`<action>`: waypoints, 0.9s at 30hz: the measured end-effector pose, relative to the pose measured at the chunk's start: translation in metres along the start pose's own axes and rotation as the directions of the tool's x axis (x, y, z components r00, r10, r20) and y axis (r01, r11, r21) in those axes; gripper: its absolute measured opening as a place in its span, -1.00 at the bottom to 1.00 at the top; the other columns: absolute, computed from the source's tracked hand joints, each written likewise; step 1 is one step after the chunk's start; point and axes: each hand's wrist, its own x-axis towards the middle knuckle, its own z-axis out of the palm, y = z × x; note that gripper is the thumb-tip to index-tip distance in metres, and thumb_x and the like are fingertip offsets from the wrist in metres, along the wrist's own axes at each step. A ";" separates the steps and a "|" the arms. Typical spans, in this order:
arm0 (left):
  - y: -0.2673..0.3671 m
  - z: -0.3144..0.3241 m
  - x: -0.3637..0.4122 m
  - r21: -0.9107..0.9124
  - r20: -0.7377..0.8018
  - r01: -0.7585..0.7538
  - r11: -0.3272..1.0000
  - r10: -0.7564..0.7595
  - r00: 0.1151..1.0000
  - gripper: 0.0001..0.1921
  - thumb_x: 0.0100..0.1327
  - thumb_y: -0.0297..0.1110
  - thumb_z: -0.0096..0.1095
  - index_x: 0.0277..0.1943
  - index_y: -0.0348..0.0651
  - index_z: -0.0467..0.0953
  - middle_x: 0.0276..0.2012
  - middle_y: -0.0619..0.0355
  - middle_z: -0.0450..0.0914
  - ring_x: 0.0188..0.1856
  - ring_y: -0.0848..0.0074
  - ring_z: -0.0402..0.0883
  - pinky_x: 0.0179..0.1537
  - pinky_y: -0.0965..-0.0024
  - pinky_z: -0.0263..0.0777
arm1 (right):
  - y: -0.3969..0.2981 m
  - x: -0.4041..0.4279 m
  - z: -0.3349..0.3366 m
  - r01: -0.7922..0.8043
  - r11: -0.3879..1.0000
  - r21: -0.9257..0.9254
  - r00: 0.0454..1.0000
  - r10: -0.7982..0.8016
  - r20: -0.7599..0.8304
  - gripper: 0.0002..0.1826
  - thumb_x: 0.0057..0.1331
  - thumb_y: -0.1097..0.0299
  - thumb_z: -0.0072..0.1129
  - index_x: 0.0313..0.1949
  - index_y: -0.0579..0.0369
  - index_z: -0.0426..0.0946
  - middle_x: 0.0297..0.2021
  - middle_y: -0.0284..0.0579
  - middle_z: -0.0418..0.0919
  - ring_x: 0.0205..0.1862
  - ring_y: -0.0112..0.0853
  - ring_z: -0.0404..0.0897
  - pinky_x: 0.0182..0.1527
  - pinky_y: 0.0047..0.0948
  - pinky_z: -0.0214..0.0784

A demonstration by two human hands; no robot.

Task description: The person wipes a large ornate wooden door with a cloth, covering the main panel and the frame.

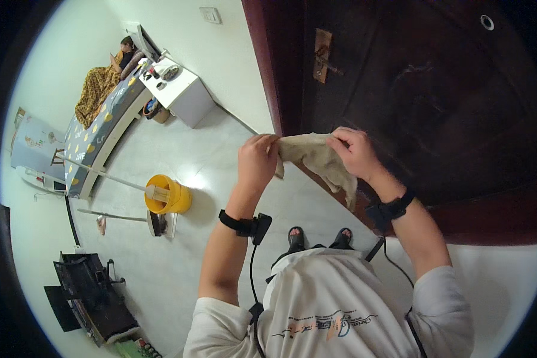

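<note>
A beige cloth (315,152) is stretched along its upper edge between my two hands, and its lower part hangs in loose folds. My left hand (258,157) pinches the cloth's left end, where a small corner dangles below the fingers. At the other end, my right hand (354,152) grips the upper edge between thumb and fingers. Behind the cloth stands a dark brown door (411,121), with a worn handle plate (323,56) above my hands. Both wrists wear black straps with cables.
A yellow bucket (179,197) with a mop (112,178) stands on the tiled floor to the left. Near it lie a broom (116,216) and dustpan (172,225). Farther off are a white cabinet (192,98), a waste bin (160,115) and a bed (112,121) with a person on it.
</note>
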 end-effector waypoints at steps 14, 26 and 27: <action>0.033 0.020 -0.022 -0.469 0.322 0.156 0.869 0.004 0.947 -0.59 0.22 -0.35 0.56 0.02 -0.33 0.54 -0.16 -0.05 0.68 -0.06 0.31 0.73 -0.05 0.34 0.60 | -0.013 0.008 0.032 -0.083 0.973 0.215 0.990 0.106 -0.095 -0.78 0.49 0.37 0.18 -0.09 0.29 0.68 -0.28 -0.07 0.75 -0.26 -0.46 0.69 -0.20 -0.39 0.53; -0.005 0.038 -0.016 -0.704 0.452 0.550 0.450 -0.313 0.835 -0.63 0.60 -0.09 0.09 0.03 -0.30 0.60 -0.18 0.22 0.71 -0.21 0.61 0.65 -0.22 0.48 0.52 | 0.044 -0.022 0.030 -0.278 0.869 0.409 0.957 0.288 0.039 -0.72 0.55 0.27 0.12 -0.15 0.23 0.69 -0.31 -0.17 0.73 -0.24 -0.50 0.68 -0.14 -0.53 0.52; 0.003 0.032 -0.011 -0.745 0.504 0.595 0.303 -0.328 0.799 -0.61 0.61 -0.07 0.08 0.05 -0.30 0.58 -0.15 0.20 0.71 -0.16 0.57 0.67 -0.16 0.44 0.54 | 0.058 -0.039 0.028 -0.451 0.784 0.427 0.892 0.413 0.184 -0.71 0.54 0.20 0.15 -0.16 0.19 0.69 -0.34 -0.23 0.68 -0.28 -0.51 0.63 -0.21 -0.50 0.48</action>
